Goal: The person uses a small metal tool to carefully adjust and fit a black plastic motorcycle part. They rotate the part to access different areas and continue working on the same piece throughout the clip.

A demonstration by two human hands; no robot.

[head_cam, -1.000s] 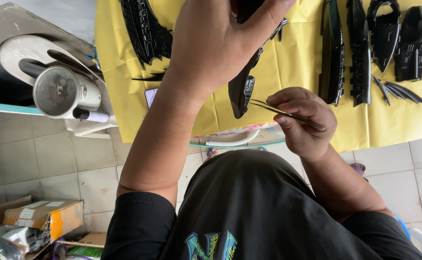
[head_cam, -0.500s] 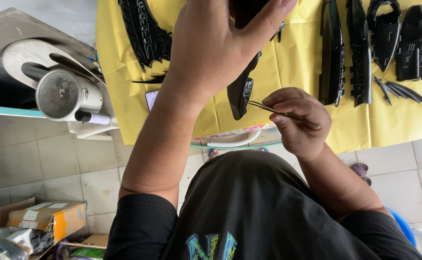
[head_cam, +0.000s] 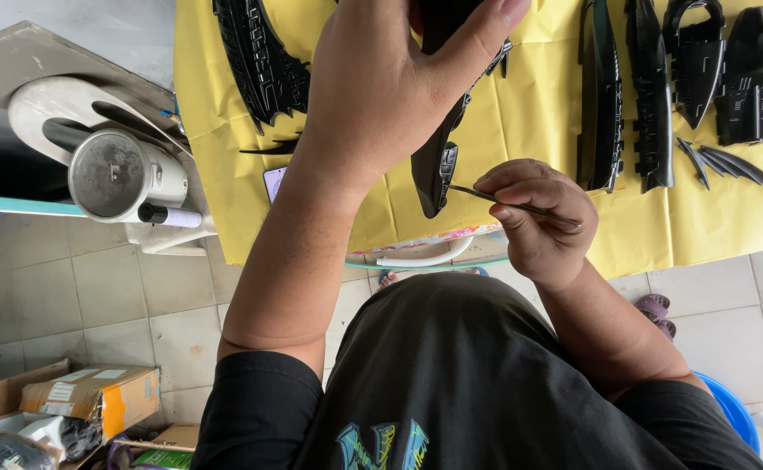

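Yellow cloth [head_cam: 529, 113]: drapes the surface, creased; glossy black moulded parts [head_cam: 651, 87] lie in a row on the far right.
Black part [head_cam: 440, 161]: long, tapering, shiny plastic with a ribbed inner face, held up above the cloth.
Left hand [head_cam: 390, 87]: clamped around the black part's upper end, thumb pressing on top.
Right hand [head_cam: 534, 218]: fingers pinched together on a thin metal pick [head_cam: 512, 202], tip touching the part's lower end.
Risk: as I judge it, the pick could skid on the slick plastic and scratch it, or jab the left wrist close by.
Metal cup [head_cam: 124, 178]: dull, cylindrical, on a shelf at left.
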